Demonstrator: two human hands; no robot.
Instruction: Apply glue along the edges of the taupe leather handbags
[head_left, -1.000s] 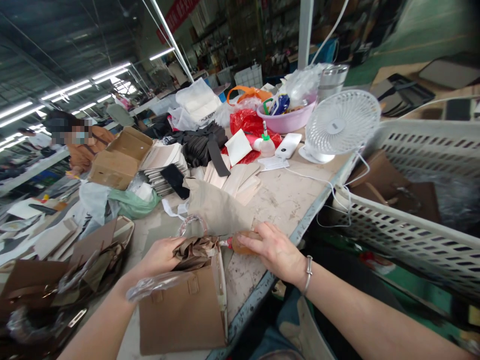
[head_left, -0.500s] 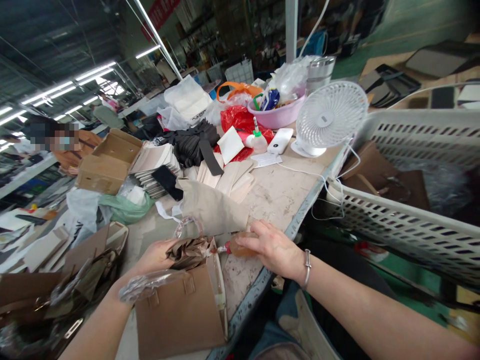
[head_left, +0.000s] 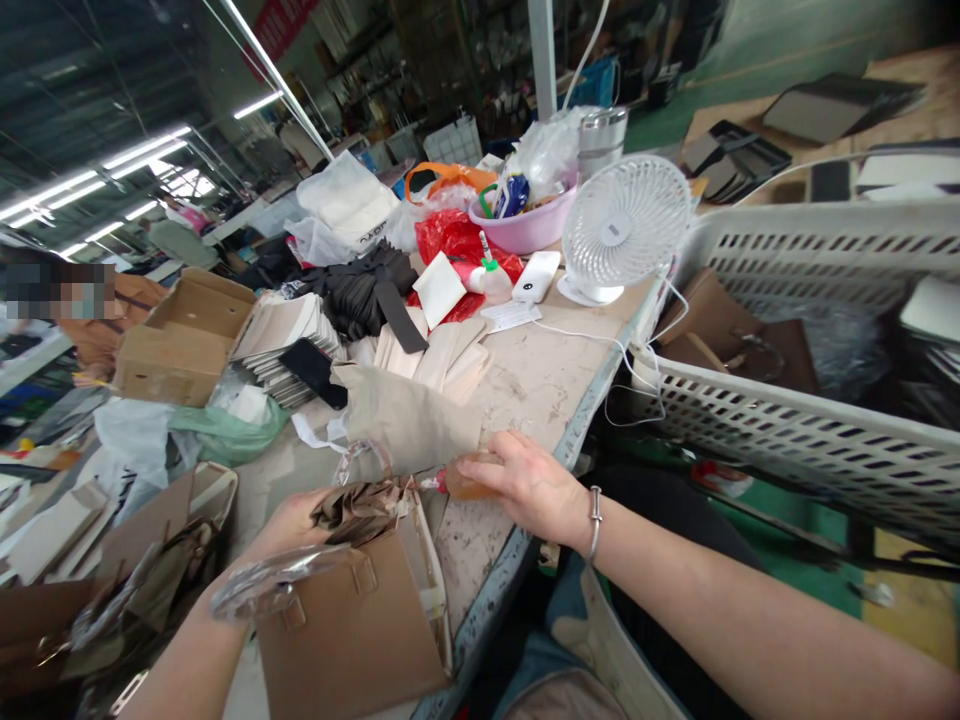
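A tan handbag (head_left: 345, 630) stands near the table edge in front of me, its handle wrapped in clear plastic (head_left: 259, 585). Crumpled brown lining (head_left: 360, 510) bulges from its top. My left hand (head_left: 296, 520) grips this lining at the far side of the opening, with the fingertips partly hidden behind the cloth. In my right hand (head_left: 536, 490) is a squeeze bottle (head_left: 474, 482) of amber liquid, lying nearly level. Its red-pink nozzle points left at the bag's upper corner; whether the tip touches is hard to see.
A grey-beige cloth piece (head_left: 409, 415) lies just behind the bag. Stacked panels (head_left: 281, 345), a white fan (head_left: 626, 225) and a pink basin (head_left: 525, 228) stand farther back. More bags (head_left: 169, 530) lie at left. A white crate (head_left: 795, 400) is at right. A person (head_left: 112, 310) works at far left.
The whole view has shifted, so things sit farther left in it. Both hands keep their holds on the lining and the bottle, with little visible movement relative to the bag.
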